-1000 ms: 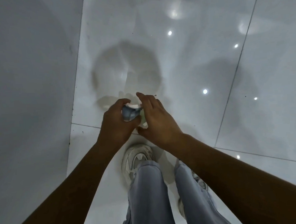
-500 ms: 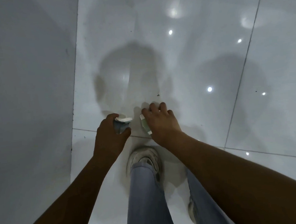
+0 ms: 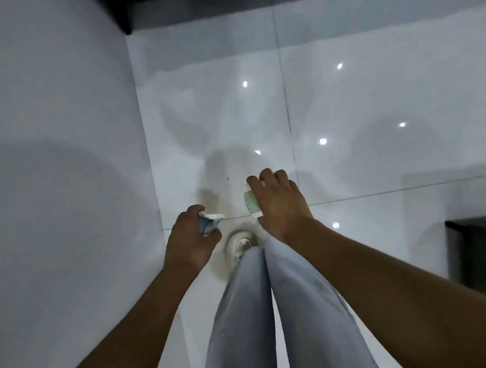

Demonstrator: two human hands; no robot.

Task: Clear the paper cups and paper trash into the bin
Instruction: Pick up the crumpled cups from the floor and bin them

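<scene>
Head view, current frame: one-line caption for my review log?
Walking over glossy white tiles, left hand gripping a crushed blue paper cup, right hand holding a green one.

Near the middle of the frame, the left hand (image 3: 189, 238) grips a crushed blue paper cup (image 3: 210, 224) with a white rim, its fingers curled round it. Just to the right and slightly higher, the right hand (image 3: 280, 207) holds a green and white paper cup (image 3: 251, 201) under its curled fingers. The two cups are apart. Below the hands, grey trouser legs (image 3: 261, 310) run to the lower edge, and a white shoe (image 3: 238, 245) rests on the glossy white tiled floor (image 3: 344, 98). A pale wall (image 3: 57, 138) fills the left side. A dark object (image 3: 479, 252) sits at the right edge.
</scene>
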